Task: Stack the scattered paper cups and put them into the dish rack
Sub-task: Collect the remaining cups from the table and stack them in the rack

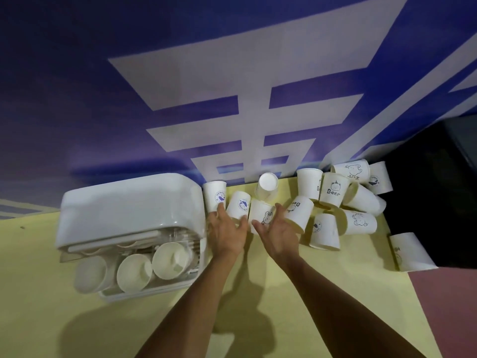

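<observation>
Several white printed paper cups lie scattered along the back of the yellow table (51, 319). My left hand (227, 233) reaches between the whale cup (238, 206) and an upright cup (215, 195), fingers spread and touching them. My right hand (280, 236) is open around the rabbit cup (262, 215), its fingers next to a tilted Bear cup (299, 213). The white dish rack (129, 210) stands on the left with its lid raised. Cup stacks (135, 272) lie on their sides inside it.
More cups (333, 189) pile up at the back right against the blue and white wall (232, 73). One cup (410, 253) lies at the table's right edge next to a dark object (438, 189). Reddish floor (451, 313) shows beyond the edge.
</observation>
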